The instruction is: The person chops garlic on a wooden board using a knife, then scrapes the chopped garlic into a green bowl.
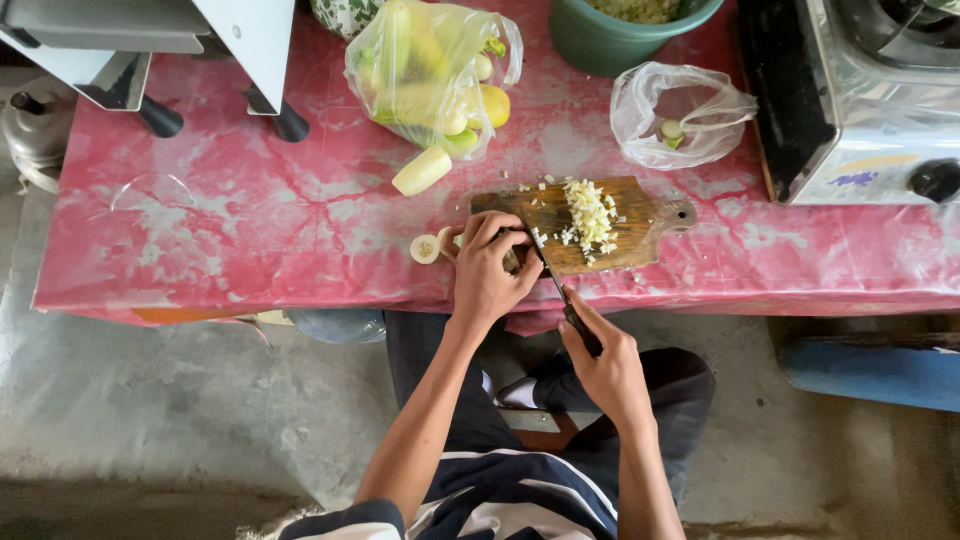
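Head view: chopping on a wooden board

Head view looks straight down on a pink tabletop [250,220]. The left hand [487,270] is curled, fingers pressing down on a pale vegetable piece [511,258] at the near left end of the board [640,235]; most of that piece is hidden under the fingers. The right hand [605,365] is closed around the dark handle of a knife [548,270], held off the tabletop's near edge, with the blade reaching up onto the board just beside the left fingertips. A heap of chopped bits [590,212] lies in the middle of the board, with a few scattered around it. A round cut slice [425,249] sits on the tabletop just left of the left hand. Farther back lies a peeled vegetable [422,170], touching a clear bag [430,75] full of yellow-green produce. A green bowl [610,45] stands at the far edge, a smaller bag [680,115] to its right, and a metal stove [860,100] at the far right. White machine legs [150,60] stand at the far left.
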